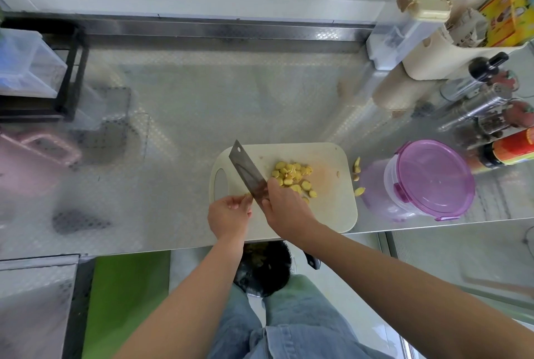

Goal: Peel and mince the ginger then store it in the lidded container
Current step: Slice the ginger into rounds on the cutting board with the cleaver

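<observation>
A pile of yellow ginger slices (pixel 293 178) lies in the middle of the pale cutting board (pixel 332 208). My right hand (pixel 286 205) grips a cleaver (pixel 247 170) at the base of its blade, which points up and to the left over the board's left part. My left hand (pixel 229 215) is at the blade's left face, and its fingertips pinch a small yellow ginger bit (pixel 247 195). A round clear container with a purple lid (pixel 433 178) stands closed just right of the board.
Ginger scraps (pixel 358 179) lie on the steel counter (pixel 173 127) between board and container. Bottles, a pepper mill (pixel 474 107) and jars crowd the right side. A black rack (pixel 69 69) stands at the left. A bin with a black bag (pixel 265 266) sits below the counter edge.
</observation>
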